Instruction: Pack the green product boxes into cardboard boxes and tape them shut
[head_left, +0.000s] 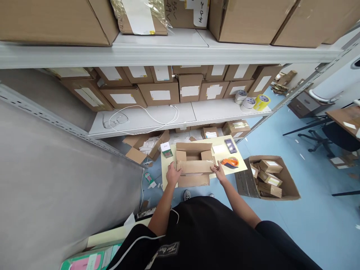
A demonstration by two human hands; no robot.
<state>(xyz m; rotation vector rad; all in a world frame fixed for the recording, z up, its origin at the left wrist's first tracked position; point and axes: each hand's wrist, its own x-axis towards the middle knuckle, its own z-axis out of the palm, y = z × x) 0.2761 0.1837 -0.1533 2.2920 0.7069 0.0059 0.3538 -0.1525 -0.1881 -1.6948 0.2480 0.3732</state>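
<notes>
An open cardboard box (194,146) with its flaps spread sits on a pale yellow tabletop (165,178) in front of me. Along its near side runs a long brown cardboard panel (195,166); whether it is a flap or a loose piece I cannot tell. My left hand (173,174) grips this panel's left end, and my right hand (218,172) pinches the right end. Just right of my right hand lies an orange tape dispenser (230,162). A small white and green box (166,149) stands left of the cardboard box.
Shelves hold rows of labelled cartons (159,93), a white cable (146,108) and tape rolls (261,102). A large carton (292,187) of small boxes stands on the floor at right. Below the shelf, another open carton (135,142) holds white papers. A grey wall (70,168) closes the left.
</notes>
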